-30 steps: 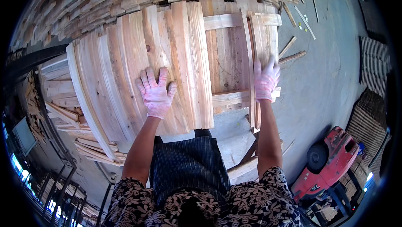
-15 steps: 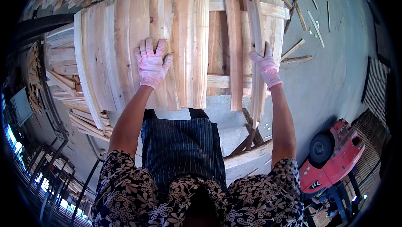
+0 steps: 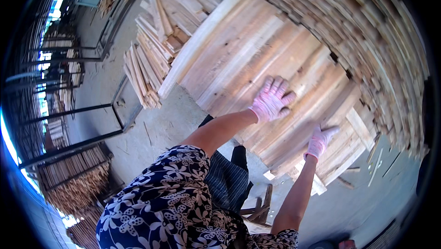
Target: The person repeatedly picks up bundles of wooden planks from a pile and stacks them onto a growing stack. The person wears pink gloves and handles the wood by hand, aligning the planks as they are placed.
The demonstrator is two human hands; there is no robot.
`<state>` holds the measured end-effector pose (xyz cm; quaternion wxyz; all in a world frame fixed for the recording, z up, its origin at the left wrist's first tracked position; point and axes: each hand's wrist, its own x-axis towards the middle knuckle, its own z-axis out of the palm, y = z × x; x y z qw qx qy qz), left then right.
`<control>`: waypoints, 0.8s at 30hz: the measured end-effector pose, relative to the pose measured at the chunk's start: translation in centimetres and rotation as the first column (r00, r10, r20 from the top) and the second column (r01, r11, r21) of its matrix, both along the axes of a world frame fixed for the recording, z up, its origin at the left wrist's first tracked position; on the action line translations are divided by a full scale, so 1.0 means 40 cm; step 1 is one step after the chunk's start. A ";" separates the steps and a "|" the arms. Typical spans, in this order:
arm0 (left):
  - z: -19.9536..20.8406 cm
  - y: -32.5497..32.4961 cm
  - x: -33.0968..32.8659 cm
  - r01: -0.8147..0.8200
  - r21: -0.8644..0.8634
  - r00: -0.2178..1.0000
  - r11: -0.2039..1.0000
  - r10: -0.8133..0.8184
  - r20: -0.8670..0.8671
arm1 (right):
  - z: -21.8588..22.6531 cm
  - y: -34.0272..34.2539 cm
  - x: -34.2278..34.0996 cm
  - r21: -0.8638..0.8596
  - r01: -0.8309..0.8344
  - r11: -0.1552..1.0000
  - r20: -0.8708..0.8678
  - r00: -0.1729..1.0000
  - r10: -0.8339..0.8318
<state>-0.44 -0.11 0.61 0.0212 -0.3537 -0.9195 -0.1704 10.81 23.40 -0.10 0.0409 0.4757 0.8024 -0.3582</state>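
Note:
Side-by-side wooden boards (image 3: 248,53) form a broad panel in front of me. My left hand (image 3: 274,99), in a pink-and-white knitted glove, lies flat on them with its fingers spread. Farther right, my right hand (image 3: 320,142), gloved the same way, rests at the right-hand boards with thumb and fingers apart; its fingertips are a little blurred. Beyond it, a pale crosspiece (image 3: 360,127) and lower slats (image 3: 342,154) are uncovered. Board ends stick out unevenly along the near edge.
A tall stack of boards (image 3: 367,51) rises along the far right side. Loose wooden strips (image 3: 142,72) are piled on the left, near a dark metal frame (image 3: 73,115). Bundled sticks (image 3: 78,175) stand at the lower left. Thin scraps (image 3: 375,166) lie on the floor at right.
My view has turned left, so the panel appears slanted. The wide gap between boards on the right has closed, and my right hand is nearer my left.

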 end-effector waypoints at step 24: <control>-0.065 -1.056 -0.632 -0.872 -0.257 0.206 0.417 0.788 0.580 | -0.012 -0.585 -0.151 0.541 -0.675 0.501 0.400 0.731 0.553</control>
